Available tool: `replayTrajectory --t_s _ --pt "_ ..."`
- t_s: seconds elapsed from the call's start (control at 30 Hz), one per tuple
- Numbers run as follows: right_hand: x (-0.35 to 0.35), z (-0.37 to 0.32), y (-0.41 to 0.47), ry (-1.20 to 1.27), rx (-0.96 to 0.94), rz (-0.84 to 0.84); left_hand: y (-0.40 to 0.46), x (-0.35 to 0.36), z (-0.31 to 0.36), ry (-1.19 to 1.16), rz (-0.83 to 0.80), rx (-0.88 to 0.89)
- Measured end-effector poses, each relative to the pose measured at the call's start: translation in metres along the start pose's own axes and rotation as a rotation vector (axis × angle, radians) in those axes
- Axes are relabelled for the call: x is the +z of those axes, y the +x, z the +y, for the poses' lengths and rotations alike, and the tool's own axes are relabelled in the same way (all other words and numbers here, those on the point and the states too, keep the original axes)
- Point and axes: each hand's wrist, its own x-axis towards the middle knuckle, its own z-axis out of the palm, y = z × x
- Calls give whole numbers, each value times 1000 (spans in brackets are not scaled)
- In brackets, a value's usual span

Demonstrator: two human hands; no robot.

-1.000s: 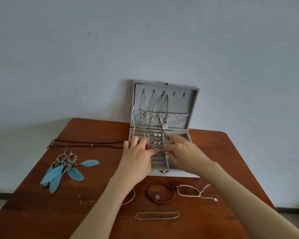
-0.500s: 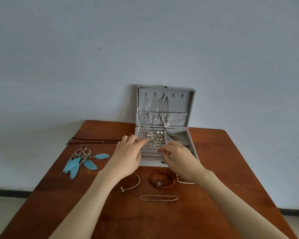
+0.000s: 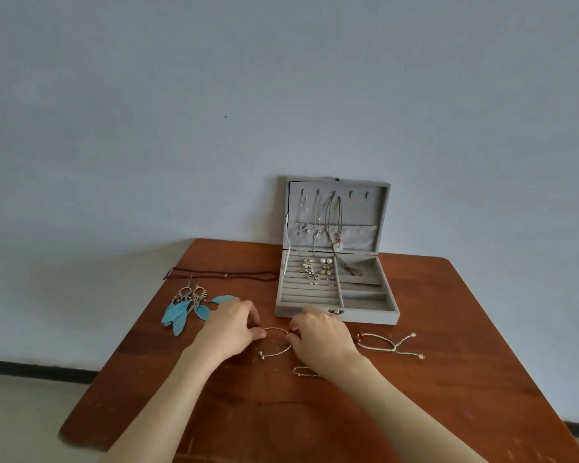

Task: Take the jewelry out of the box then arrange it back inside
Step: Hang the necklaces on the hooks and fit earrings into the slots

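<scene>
A grey jewelry box (image 3: 368, 317) stands open at the table's back, with necklaces hanging in its lid and small earrings (image 3: 318, 269) in its ring rows. In front of it, a thin silver bangle (image 3: 276, 352) lies on the table. My left hand (image 3: 231, 325) pinches the bangle's left side and my right hand (image 3: 321, 335) pinches its right side. A braided cord bracelet (image 3: 386, 344) lies to the right. A fine chain bracelet (image 3: 303, 374) shows below my right hand. The red bead bracelet is hidden under my right hand.
Blue feather earrings (image 3: 184, 309) and a dark bead necklace (image 3: 224, 275) lie at the left of the wooden table (image 3: 465, 379). The wall stands right behind the box. The table's left and right edges drop to the floor.
Both hands have drawn back out of the box's ring rows toward me and taken hold of the silver bangle on the table. The camera has tilted, so the box looks farther away.
</scene>
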Motion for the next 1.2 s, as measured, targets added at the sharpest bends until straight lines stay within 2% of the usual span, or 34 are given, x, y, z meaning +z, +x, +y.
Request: replayTrajectory --t_s 0.1,0.17,0.27,0.33,0.43,0.53,0.63,0.8,0.97,1.2 --pt "2 -1 1 -41 1 1 5 0 7 -15 -50 -65" --pt "3 1 1 -31 -2 5 6 0 11 62 -72 -56" --pt "2 4 -1 32 -8 -24 2 0 15 204 -74 29" --pt "1 7 -1 106 -22 -40 -2 -3 16 122 -88 99" --pt "-6 8 -3 380 -39 -41 -11 -17 27 -111 -109 189" --pt "-17 14 -7 713 4 -107 -14 -31 39 -247 -62 252" --pt "-29 30 -12 985 50 -197 -12 -38 45 -431 -43 232" --pt "-55 67 -15 1293 144 -164 0 -35 52 -602 -97 177" --pt "-68 103 -10 1212 190 -99 22 -19 76 -674 -99 164" --pt "-76 151 28 1029 306 43 83 -2 117 -601 106 151"
